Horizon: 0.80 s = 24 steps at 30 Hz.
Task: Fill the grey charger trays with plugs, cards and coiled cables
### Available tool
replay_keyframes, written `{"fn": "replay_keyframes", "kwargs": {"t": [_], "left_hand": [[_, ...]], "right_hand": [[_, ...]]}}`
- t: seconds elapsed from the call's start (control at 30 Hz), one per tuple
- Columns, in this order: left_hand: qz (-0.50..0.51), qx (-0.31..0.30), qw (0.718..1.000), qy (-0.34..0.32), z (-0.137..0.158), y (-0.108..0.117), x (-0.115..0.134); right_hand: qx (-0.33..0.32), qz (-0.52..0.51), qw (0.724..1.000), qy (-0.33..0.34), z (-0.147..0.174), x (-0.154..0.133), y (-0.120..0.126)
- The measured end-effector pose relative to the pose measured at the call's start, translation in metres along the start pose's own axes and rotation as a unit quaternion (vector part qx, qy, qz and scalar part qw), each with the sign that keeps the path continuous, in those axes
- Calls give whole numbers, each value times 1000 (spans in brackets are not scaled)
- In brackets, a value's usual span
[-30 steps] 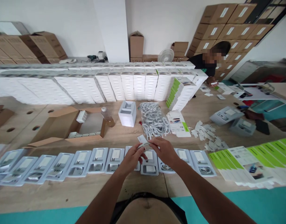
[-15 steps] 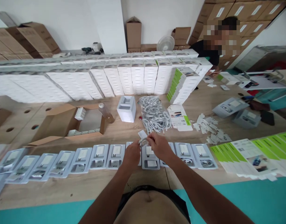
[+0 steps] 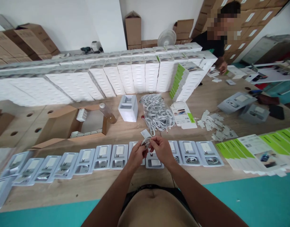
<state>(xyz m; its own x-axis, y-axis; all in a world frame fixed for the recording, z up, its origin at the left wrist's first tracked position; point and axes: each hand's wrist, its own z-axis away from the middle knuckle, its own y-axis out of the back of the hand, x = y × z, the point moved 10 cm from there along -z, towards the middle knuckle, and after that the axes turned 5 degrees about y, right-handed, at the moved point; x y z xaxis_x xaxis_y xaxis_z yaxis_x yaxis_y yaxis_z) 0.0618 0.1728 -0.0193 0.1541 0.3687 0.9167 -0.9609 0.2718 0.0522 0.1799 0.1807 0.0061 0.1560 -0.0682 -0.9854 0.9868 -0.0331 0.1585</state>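
A white cable [image 3: 146, 142] in a small coil is pinched between my left hand [image 3: 136, 154] and my right hand [image 3: 160, 149]. Both hands are closed on it above the row of plastic trays. Just beneath them lies a grey-white tray [image 3: 154, 166] with white pieces in its compartments, partly covered by my hands. Past my fingertips a small white card [image 3: 145, 133] shows. To the right, another tray [image 3: 190, 149] holds a white charger block above a coiled cable. Trays on the left, such as one tray [image 3: 102, 156], hold a charger block and show no coiled cable.
Beyond my hands lies a heap of white cables [image 3: 156, 113], beside a stack of trays [image 3: 128, 108] and a bottle [image 3: 107, 113]. An open carton [image 3: 71, 124] is at left. White boxes [image 3: 126, 75] form a wall behind. Green-white sleeves [image 3: 256, 154] lie right. A co-worker [image 3: 213, 41] stands far right.
The cable between my hands has gone from a short bent length to a small coil. My view has shifted slightly, and the co-worker's hand has moved.
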Motion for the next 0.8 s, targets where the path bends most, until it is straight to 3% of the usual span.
{"fn": "replay_keyframes", "kwargs": {"t": [0.1, 0.17, 0.27, 0.37, 0.47, 0.6, 0.8], "left_hand": [[-14, -8, 1000, 7, 3, 0, -10], [-100, -3, 995, -22, 7, 2, -8], [-267, -27, 958, -99, 12, -8, 7], [-335, -73, 930, -134, 10, -26, 14], [-371, -107, 908, -163, 7, -42, 9], [-454, -148, 856, -197, 13, -54, -25], [-523, -172, 810, -201, 36, -55, -82]], "right_hand": [[60, 148, 983, 87, 13, -5, 18], [78, 201, 969, 118, 19, -8, 31], [-11, 185, 977, 109, 14, -2, 38], [-130, 184, 970, 85, 9, 5, 41], [-156, 218, 959, 91, 13, 15, 48], [-154, 262, 939, 161, 40, 48, 37], [-198, 400, 865, 228, 79, 107, -1]]}}
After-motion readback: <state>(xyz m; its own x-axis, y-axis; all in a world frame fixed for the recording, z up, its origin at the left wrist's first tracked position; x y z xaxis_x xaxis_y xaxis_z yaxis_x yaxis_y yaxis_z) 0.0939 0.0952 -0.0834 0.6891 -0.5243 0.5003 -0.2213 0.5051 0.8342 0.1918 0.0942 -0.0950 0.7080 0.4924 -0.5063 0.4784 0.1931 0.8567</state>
